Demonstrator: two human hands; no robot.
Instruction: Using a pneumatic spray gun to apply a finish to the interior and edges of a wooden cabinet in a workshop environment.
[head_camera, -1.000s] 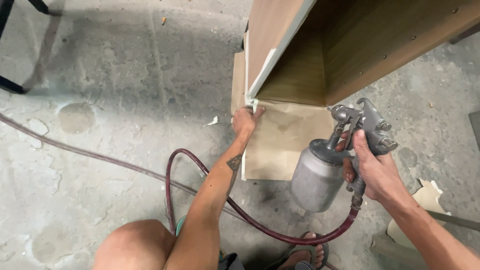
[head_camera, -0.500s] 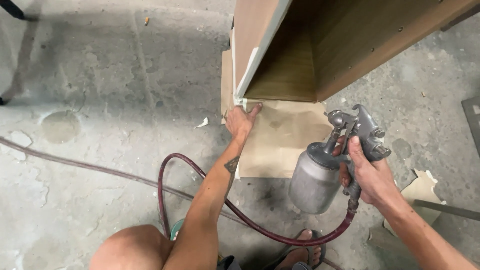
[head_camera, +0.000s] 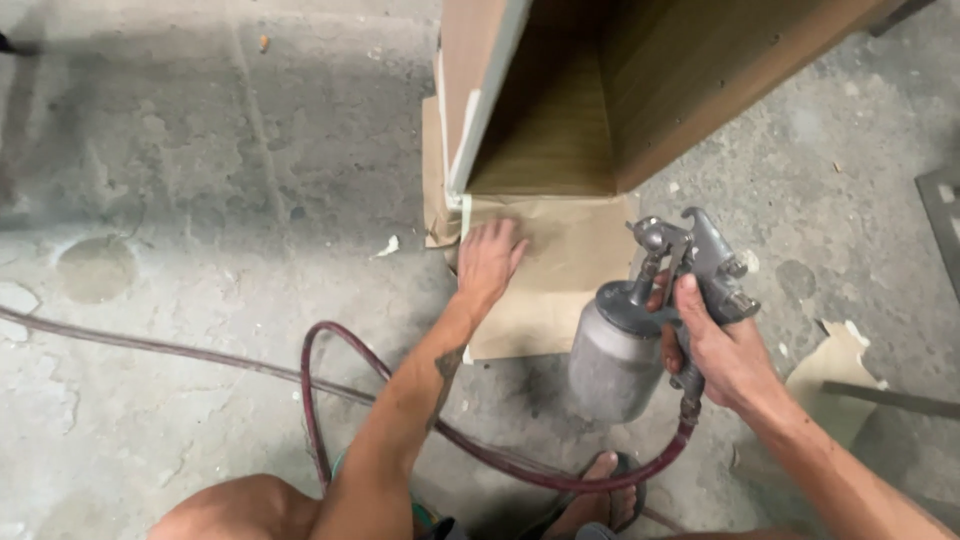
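Grey metal spray gun with a dull cylindrical cup (head_camera: 650, 320) sits right of centre, off the floor, in the right hand (head_camera: 725, 350). Fingers wrapped closed round the grip, index finger up near the trigger. Cup hangs below and to the left of the gun body; the gun's long axis runs cup-to-handle, tilted, with the nozzle end toward the top of the view, facing the wooden cabinet. Exact nozzle aim: cannot tell.

Dark red rubber air hose (head_camera: 400, 400) leaves the bottom of the grip, sweeps left under both arms, loops up on the concrete and comes back down toward the person's knee.

Left hand (head_camera: 488, 262) is flat, palm down, fingers spread slightly, pressed on the brown kraft paper sheet (head_camera: 560, 290) lying on the floor. Holds nothing. Fingertips point up and right, toward the cabinet's base.

Brown wooden open-fronted cabinet box (head_camera: 600, 90) stands on that paper at the top of the view; inside is darker wood grain. Pale tape strip (head_camera: 470, 150) runs down its near front edge to the corner just above the left hand.

Stained grey concrete floor (head_camera: 200, 200) all round. Thin grey cable (head_camera: 150, 345) crosses it at left. Torn scrap of brown paper (head_camera: 835, 365) lies right of the right hand. Sandalled foot (head_camera: 595, 500) at bottom, under the hose.
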